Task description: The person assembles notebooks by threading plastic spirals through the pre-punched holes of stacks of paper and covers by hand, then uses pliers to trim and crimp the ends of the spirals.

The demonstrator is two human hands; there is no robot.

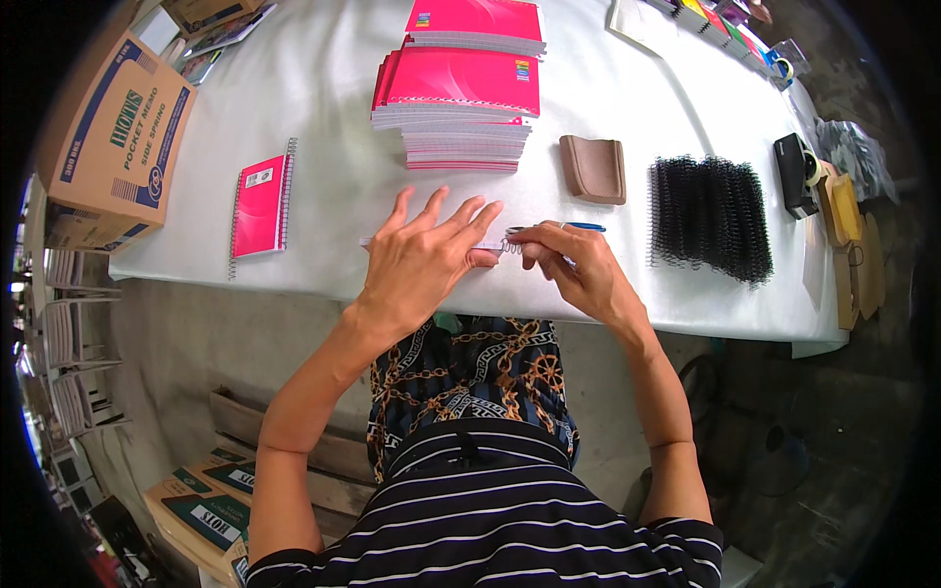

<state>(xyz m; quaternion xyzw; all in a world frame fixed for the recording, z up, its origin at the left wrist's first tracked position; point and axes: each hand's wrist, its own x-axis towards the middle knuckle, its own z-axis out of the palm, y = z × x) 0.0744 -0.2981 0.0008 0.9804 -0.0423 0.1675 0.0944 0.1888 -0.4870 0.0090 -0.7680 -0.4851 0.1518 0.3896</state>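
My left hand [421, 257] lies flat with fingers spread on a white notebook block [487, 246] near the front edge of the white table [323, 108]. My right hand [571, 263] pinches a wire spiral binding [512, 247] at the block's right end and also holds a blue-handled tool [578, 226], whose tip is hidden by the fingers. A pink spiral notebook [260, 204] lies to the left. Stacks of pink-covered notebooks [461, 98] stand behind my hands.
A pile of black spiral coils [710, 216] lies at the right, a brown pad [594, 169] beside it. A black tape dispenser [796, 174] sits at the right edge. A cardboard box [113, 147] stands at the left. More boxes [201, 510] lie on the floor.
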